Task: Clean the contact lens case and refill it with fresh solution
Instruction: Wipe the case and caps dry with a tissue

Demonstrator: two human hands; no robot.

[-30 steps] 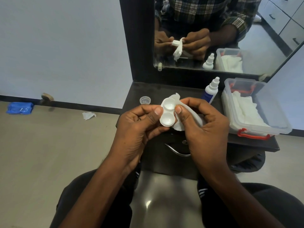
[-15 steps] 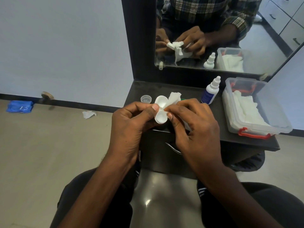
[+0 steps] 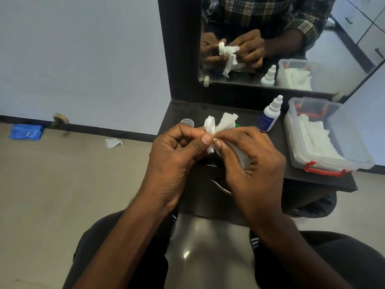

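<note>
Two hands meet low in the view, right over the front edge of the dark counter. The left hand pinches the white lens case between thumb and curled fingers, the case turned edge-on so its wells can't be seen. The right hand is closed around a crumpled white tissue, its fingertips pressing the paper against the case, and one end of the tissue sticks up past the knuckles. So we're in the wiping stage, by the look of it. Whether both wells are dry I cannot tell.

Just beyond the hands, a small clear cap sits loose on the counter, and a sliver of something green peeks out behind the tissue. Further right stands the solution bottle, upright and capped. So the refill hasn't started, and closing the case comes after that. Beside the bottle, a clear plastic box with red clips holds more white tissues.
</note>
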